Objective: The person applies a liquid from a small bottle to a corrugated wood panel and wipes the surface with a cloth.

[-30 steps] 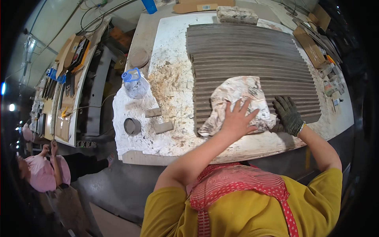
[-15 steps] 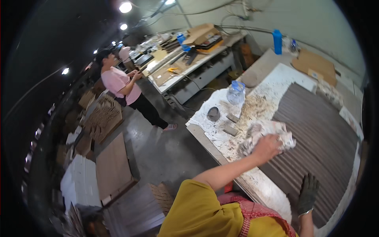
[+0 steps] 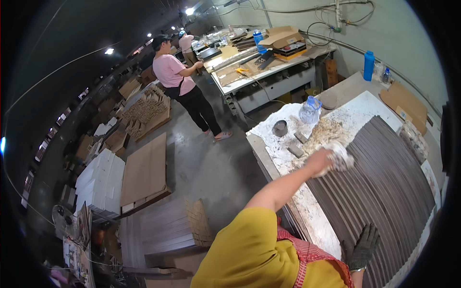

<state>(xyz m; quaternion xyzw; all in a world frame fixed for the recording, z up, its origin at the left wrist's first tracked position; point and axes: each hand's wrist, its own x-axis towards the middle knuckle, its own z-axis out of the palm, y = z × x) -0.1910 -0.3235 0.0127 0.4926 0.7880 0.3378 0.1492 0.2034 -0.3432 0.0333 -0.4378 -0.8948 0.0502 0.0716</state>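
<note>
My bare left hand (image 3: 320,162) is closed on a crumpled, stained white rag (image 3: 342,157), somewhat blurred by motion. The rag is at the upper left edge of a wide spread of long dark grey-brown strips (image 3: 384,177), laid side by side on the table. Lower down, my right hand (image 3: 365,248), in a dark glove, lies on the strips with its fingers stretched out. Left of the rag, a small dark cup (image 3: 280,128) and two small grey blocks (image 3: 297,144) sit on a stained white sheet (image 3: 269,124).
A clear jug (image 3: 310,109), a blue bottle (image 3: 369,66) and flattened cardboard (image 3: 404,106) are farther back on my table. Beyond stands a cluttered workbench (image 3: 249,79), with a person in pink (image 3: 170,72) beside it. Stacked boards (image 3: 144,173) lie on the floor at left.
My view has swung left, so the scene sits differently in it. My left hand still holds the rag, now nearer the strips' far left edge. My right hand stays on the strips.
</note>
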